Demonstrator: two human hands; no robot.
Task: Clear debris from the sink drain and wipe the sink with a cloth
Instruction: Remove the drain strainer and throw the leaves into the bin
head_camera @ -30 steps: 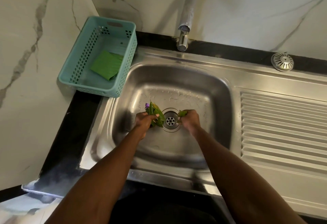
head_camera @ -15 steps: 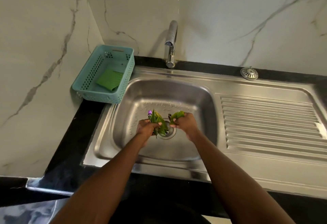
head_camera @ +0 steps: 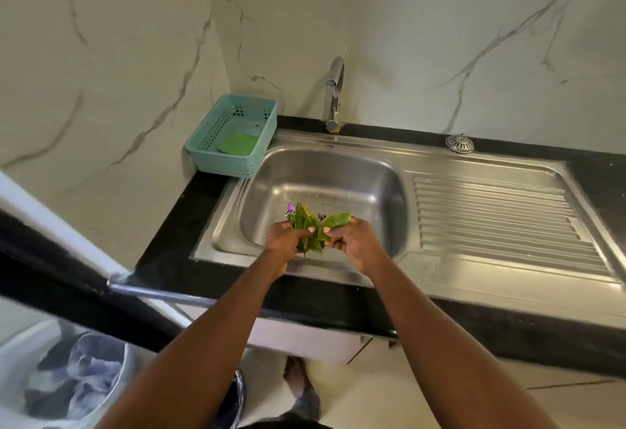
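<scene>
The left hand [head_camera: 284, 239] gripped a bunch of leaves [head_camera: 306, 225] and the right hand [head_camera: 349, 238] pinched one more, both lifted since a second earlier from the drain to mid-frame above the sink [head_camera: 338, 171]. The debris looked cleared; the green cloth [head_camera: 237, 143] lay untouched in the basket [head_camera: 216, 157], upper left.

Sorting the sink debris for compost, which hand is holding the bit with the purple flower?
The left hand: its leaf bunch carries the purple flower; the right hand pinches one plain green leaf.
</scene>
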